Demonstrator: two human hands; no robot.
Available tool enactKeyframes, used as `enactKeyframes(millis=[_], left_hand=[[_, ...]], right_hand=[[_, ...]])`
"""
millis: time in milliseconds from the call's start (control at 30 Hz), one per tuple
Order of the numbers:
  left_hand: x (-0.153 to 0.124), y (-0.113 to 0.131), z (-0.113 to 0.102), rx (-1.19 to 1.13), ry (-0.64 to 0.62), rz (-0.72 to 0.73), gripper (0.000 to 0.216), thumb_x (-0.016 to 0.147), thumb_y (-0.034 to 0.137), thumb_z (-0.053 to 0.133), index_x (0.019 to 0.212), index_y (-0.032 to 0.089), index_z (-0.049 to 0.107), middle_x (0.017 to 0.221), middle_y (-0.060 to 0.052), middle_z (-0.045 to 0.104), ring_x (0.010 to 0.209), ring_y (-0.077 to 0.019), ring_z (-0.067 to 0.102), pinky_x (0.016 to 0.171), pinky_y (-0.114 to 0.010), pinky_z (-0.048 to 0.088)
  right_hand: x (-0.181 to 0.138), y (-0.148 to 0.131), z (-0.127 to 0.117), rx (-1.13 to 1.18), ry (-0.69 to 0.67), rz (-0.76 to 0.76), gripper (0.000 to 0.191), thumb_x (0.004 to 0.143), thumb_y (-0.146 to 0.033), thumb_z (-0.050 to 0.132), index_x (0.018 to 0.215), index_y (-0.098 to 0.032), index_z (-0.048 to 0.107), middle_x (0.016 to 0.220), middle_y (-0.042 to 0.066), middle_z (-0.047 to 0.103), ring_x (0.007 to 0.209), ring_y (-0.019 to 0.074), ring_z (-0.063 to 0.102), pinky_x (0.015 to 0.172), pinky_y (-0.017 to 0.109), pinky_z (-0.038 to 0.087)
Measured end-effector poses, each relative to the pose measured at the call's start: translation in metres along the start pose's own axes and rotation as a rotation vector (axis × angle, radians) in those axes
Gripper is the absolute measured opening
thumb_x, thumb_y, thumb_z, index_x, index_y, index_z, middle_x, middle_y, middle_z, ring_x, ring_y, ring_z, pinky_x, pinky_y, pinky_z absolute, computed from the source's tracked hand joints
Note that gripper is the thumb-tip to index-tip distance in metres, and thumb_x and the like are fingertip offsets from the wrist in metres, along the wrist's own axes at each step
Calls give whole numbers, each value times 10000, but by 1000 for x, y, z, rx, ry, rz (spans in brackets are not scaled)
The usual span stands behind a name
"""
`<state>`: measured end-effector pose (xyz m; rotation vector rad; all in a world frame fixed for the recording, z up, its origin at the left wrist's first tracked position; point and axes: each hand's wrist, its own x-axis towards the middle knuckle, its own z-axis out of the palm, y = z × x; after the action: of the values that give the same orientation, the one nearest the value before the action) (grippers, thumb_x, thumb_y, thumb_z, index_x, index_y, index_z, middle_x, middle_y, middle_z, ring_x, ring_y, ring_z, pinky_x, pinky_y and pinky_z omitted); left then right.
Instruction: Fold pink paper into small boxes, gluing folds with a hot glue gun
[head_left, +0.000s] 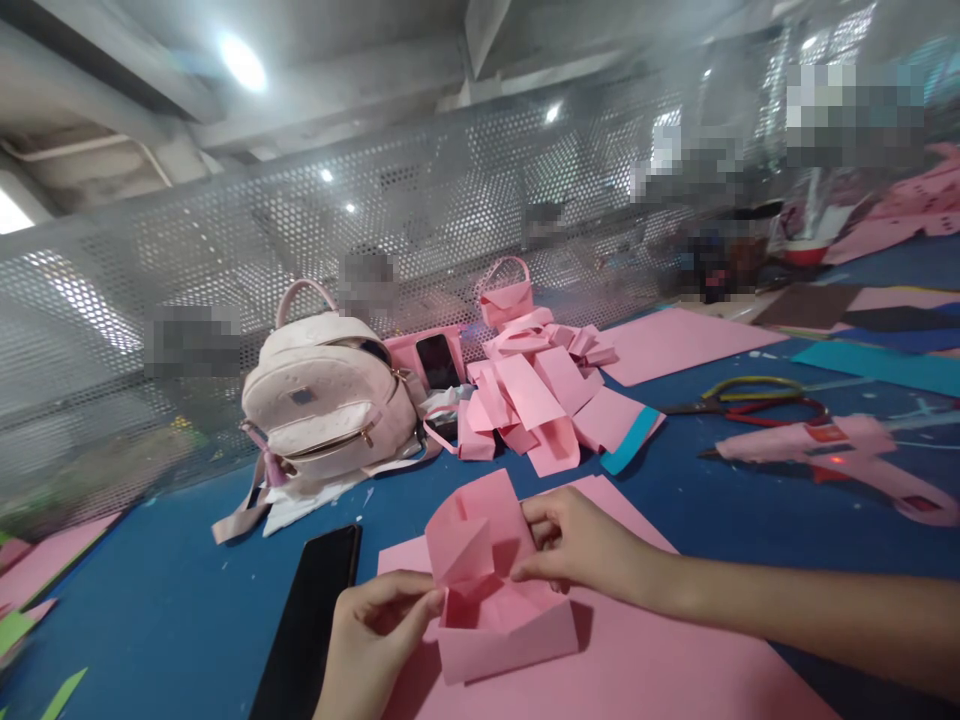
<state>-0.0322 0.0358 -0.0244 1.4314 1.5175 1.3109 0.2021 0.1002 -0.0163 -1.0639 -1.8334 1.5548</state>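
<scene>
A partly folded pink paper piece stands over a flat pink sheet on the blue table. My left hand pinches its left edge with thumb and fingers closed. My right hand comes in from the right and pinches the fold near the paper's upper right side. The paper's front flap hangs open toward me.
A black phone lies left of my left hand. Behind are a pale pink backpack, a pile of folded pink paper pieces, scissors and a pink glue gun. A perforated metal screen walls the table's far edge.
</scene>
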Motion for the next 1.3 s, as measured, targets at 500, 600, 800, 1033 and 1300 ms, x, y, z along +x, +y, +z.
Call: enactKeyframes(millis=[500,600,800,1033,1300], left_hand=[[-3,1,0,-51,24,-4,243,652,407,785,617,170,749,602,-49,703,581,-170,628,555,-197,495],[1,-3,-3,-112,12,-17,228,665,389,789,662,163,759,624,-45,701,605,-154,611,568,-183,480],[2,-2,-6,-376,-107,-170,260,667,371,815,765,153,713,746,-44,707,645,-149,627,558,-186,467],[14,-1,-17,-423,-263,-255,283,669,364,829,793,156,681,676,-21,693,541,-106,580,511,-171,412],[19,9,-10,-204,-528,-274,313,666,414,824,772,130,743,696,-68,720,587,-130,605,562,-198,428]], right_hand=[[-9,-10,-1,-199,182,-222,155,804,-217,626,796,-215,472,698,-54,535,609,99,488,557,195,364],[-14,-15,-2,-267,47,-321,169,850,-144,513,938,-232,628,803,-26,602,677,113,528,618,203,393],[-23,-26,-1,-428,-177,-422,513,815,-18,411,1182,-275,661,1007,21,659,753,122,617,703,213,438],[-32,-35,-4,-761,-187,-432,462,813,-288,692,1262,-290,581,794,-16,689,698,161,590,630,236,369],[-54,-39,-8,-1084,-131,-969,263,949,-413,524,1039,-201,650,905,36,651,786,182,515,674,310,317]])
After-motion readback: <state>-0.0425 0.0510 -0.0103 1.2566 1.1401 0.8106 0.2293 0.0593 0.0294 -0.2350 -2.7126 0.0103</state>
